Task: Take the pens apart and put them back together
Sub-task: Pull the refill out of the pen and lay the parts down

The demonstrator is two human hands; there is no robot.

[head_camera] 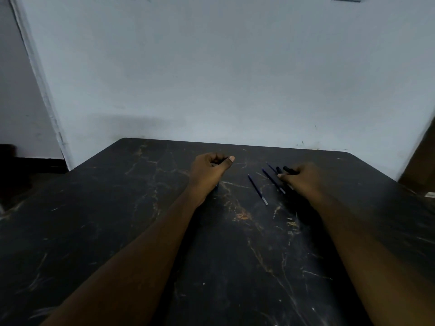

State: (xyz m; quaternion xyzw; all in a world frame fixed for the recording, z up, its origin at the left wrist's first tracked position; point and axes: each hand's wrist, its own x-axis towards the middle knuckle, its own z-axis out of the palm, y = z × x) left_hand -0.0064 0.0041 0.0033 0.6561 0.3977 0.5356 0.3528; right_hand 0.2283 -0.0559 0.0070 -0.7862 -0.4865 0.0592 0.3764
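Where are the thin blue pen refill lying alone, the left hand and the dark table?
Thin blue pen refill [257,189], head view, middle of its shaft.
Left hand [209,171], head view, back of the hand.
Dark marbled table [235,267], head view, bare top.

Refills on table, between left hand, right hand

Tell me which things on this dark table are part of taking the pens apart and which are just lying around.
Part of the job:
- loose refill lying between the hands
- second refill beside the right hand
- black pen parts under the right fingers
- something in the curled left hand, mostly hidden

Just lying about:
- pale object at the table's right edge, too cut off to identify
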